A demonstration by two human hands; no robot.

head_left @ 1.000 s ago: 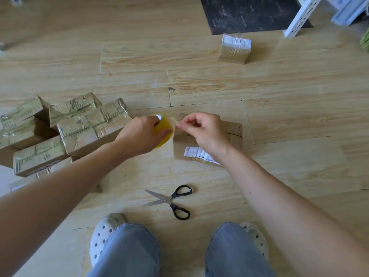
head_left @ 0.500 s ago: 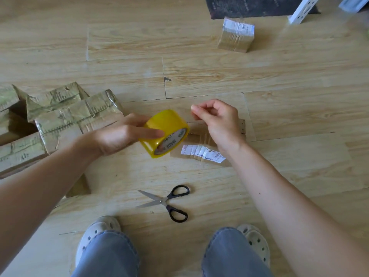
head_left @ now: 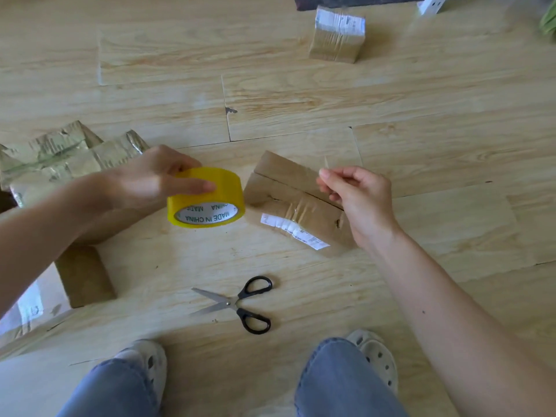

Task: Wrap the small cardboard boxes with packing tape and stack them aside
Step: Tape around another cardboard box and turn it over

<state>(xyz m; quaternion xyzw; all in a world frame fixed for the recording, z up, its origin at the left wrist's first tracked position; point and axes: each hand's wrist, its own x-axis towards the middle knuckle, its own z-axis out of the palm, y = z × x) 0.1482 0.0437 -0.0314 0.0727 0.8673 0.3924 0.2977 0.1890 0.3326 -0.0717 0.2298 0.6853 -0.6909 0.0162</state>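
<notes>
Floor: pale wood-plank floor (head_left: 301,94).
Stack: tape-wrapped brown cardboard boxes (head_left: 60,158) piled at left.
Box: flat brown cardboard box with white label (head_left: 288,200) lying between the hands.
Left hand (head_left: 150,179): fingers closed around round yellow packing tape roll (head_left: 207,201), just left of box.
Right hand (head_left: 358,194): fingertips pinched together above box; tape end too faint to tell.
Scissors: black-handled scissors (head_left: 237,303), blades parted, near the feet.

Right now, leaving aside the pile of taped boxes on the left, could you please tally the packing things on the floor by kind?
Cardboard boxes: 2, one in the middle, one farther off
Yellow tape roll: 1
Black-handled scissors: 1
Total: 4
</notes>
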